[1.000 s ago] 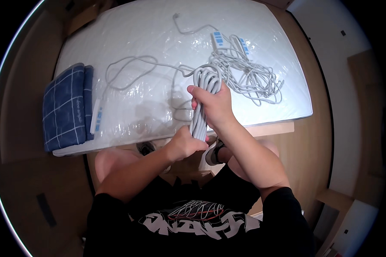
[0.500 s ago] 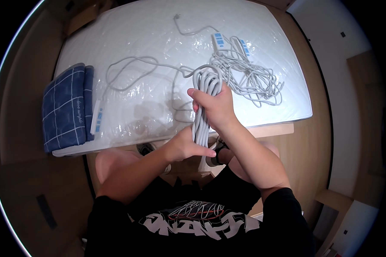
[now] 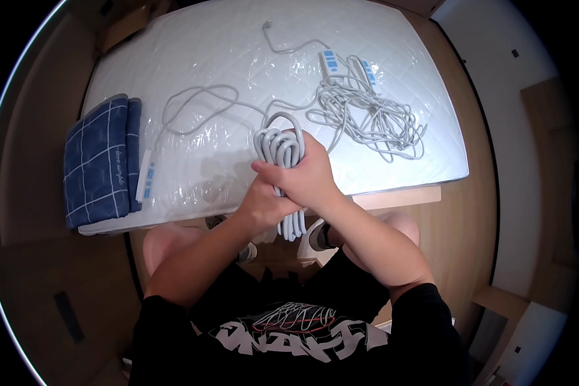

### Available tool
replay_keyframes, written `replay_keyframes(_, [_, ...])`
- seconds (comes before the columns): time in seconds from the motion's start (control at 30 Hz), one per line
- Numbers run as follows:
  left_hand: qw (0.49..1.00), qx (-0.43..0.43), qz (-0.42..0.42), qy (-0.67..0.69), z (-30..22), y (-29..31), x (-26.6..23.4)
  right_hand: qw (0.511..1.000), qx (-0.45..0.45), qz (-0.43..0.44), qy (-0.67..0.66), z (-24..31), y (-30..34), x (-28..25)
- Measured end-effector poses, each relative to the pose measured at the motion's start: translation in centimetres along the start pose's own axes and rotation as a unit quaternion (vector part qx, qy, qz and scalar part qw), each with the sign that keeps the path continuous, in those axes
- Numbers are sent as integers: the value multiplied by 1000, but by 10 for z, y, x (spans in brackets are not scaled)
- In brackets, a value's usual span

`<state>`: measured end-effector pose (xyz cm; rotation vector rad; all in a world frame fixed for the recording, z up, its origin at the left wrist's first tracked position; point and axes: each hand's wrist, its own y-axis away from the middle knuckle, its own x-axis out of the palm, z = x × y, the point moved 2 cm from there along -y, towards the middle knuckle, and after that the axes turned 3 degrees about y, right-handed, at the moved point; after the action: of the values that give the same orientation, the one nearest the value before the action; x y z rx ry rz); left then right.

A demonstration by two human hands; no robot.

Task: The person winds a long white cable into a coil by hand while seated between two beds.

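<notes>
A thick bundle of grey power cable (image 3: 280, 147), folded into several long loops, stands upright in front of me by the mattress edge. Around its upper part my right hand (image 3: 307, 168) is closed, thumb lying across the front. My left hand (image 3: 264, 202) grips the same bundle just below, the two hands touching. Looped ends show above my hands, and the lower ends (image 3: 292, 226) hang beneath them. From the bundle a loose length of cable (image 3: 193, 92) runs left over the mattress toward a white power strip with blue labels (image 3: 148, 179).
The plastic-wrapped mattress (image 3: 225, 58) spans the space ahead. On its right lie a tangled cable heap (image 3: 373, 122) and power strips (image 3: 330, 63); a plug (image 3: 267, 26) rests farther back. A folded blue checked blanket (image 3: 100, 164) sits at the left edge. My knees flank my forearms.
Both hands have brought the cable bundle left and a little nearer to me. My left hand has closed around it, moving up against my right hand.
</notes>
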<state>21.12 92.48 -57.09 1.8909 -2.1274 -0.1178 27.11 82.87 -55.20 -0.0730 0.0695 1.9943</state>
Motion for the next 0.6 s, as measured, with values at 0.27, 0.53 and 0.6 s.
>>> replay_keyframes(0.27, [996,70,-53,-18,8,-4,-2,939,-113,-52,320,6,-3,2])
replay_keyframes(0.53, [969,-66,33,235,6,9,-9,950,-256,54,169,-21,-27,-23])
replay_keyframes(0.6, [912,-2,197,361,-1,13,-5,980,-178,62,69,-18,-36,-23])
